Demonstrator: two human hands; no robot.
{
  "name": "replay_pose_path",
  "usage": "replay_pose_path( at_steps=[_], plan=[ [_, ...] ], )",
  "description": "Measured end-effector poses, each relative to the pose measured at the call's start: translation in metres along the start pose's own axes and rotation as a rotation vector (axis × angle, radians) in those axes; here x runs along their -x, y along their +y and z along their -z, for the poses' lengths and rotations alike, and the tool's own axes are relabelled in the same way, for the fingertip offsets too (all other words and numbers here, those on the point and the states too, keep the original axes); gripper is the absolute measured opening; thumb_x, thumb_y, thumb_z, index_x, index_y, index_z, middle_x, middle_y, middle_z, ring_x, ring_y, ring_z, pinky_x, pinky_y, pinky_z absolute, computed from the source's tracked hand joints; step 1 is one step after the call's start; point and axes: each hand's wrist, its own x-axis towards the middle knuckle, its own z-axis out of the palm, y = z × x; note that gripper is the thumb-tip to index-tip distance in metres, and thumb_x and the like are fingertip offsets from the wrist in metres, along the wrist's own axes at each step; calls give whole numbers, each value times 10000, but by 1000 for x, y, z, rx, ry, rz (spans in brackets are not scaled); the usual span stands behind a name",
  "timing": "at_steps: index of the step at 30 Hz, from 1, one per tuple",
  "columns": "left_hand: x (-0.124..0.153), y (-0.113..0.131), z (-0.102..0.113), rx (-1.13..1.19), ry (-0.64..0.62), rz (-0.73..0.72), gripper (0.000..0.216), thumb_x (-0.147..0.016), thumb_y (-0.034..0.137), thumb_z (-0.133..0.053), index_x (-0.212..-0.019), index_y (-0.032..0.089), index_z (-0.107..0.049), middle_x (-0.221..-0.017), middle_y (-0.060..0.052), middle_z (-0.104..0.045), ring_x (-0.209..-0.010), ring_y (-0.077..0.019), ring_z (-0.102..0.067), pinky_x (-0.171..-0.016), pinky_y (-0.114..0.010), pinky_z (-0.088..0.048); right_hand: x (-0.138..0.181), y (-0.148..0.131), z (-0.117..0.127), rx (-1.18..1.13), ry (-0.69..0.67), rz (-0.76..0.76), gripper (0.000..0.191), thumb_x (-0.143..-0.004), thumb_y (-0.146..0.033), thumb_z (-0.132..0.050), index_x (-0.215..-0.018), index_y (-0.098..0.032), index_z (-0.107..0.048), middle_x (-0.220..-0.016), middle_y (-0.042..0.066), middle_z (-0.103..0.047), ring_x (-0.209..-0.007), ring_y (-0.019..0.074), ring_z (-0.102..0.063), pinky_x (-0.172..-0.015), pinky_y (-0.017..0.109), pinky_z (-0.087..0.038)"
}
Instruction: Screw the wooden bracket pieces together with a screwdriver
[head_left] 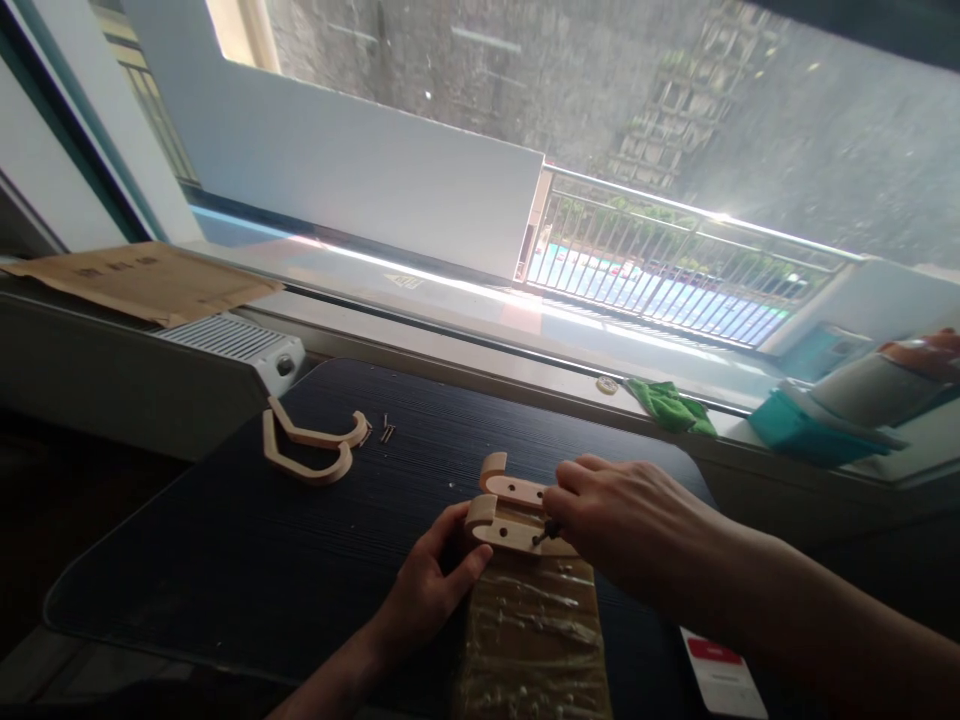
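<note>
Two pale wooden hooks with screw holes lie side by side on a taped brown box: the rear hook point(495, 472) and the front hook point(517, 537). My left hand point(435, 575) grips the front hook by its curled end, the thumb along the near edge and the fingers partly hidden behind. Closed around a small dark screwdriver point(552, 527), mostly hidden, my right hand point(611, 505) holds it over the front hook. Its tip meets a hole, where a screw seems to sit. The box point(536, 640) is wrapped in shiny clear tape.
Two bent wooden hooks point(307, 472) and several screws point(387, 430) lie on the dark table point(225, 560). A white and red phone or card point(721, 672) is at the right edge. A green cloth point(671, 407) and teal container point(795, 425) occupy the sill; a paper envelope point(142, 280) covers the radiator.
</note>
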Motion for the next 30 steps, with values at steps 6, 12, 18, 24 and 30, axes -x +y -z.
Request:
replay_pose_path(
  at_steps=[6, 12, 18, 24, 30],
  plan=[
    [-1, -5, 2, -23, -11, -1, 320, -784, 259, -583, -1097, 227, -532, -1031, -2, -674, -971, -192, -611, -856, -243, -480, -1, 5, -3, -115, 26, 54, 150, -815, -84, -433, -776, -194, -527, -730, -3, -578, -591, 107, -461, -539, 240, -280],
    [-2, -6, 1, 24, -24, 11, 327, -797, 251, -574, -1118, 229, -520, -1071, -1, -659, -1004, -190, -595, -877, -244, -468, 1, 12, -15, -83, 5, -139, 188, -888, -221, -394, -747, -188, -514, -691, 3, -609, -607, 128, -531, -531, 263, -265],
    [-1, -5, 1, 25, -39, -6, 299, -806, 244, -569, -1101, 234, -522, -1036, 7, -663, -977, -180, -600, -859, -232, -469, 3, 8, -7, -68, -44, -160, 125, -868, -256, -424, -819, -188, -517, -643, -2, -607, -570, 143, -553, -483, 260, -233],
    [-1, -7, 1, -5, -21, 18, 330, -802, 249, -575, -1123, 218, -505, -1065, -8, -649, -1001, -187, -586, -874, -239, -461, 0, 5, 5, -122, -6, 42, 154, -782, -93, -480, -827, -227, -541, -701, -30, -581, -526, 106, -465, -461, 240, -210],
    [-2, -8, 2, -1, -23, 20, 322, -796, 241, -578, -1111, 228, -512, -1035, 3, -657, -969, -178, -598, -860, -230, -466, -3, 12, -7, -152, 42, 31, 164, -826, -87, -429, -825, -205, -542, -712, -18, -578, -576, 107, -456, -524, 237, -261]
  ],
)
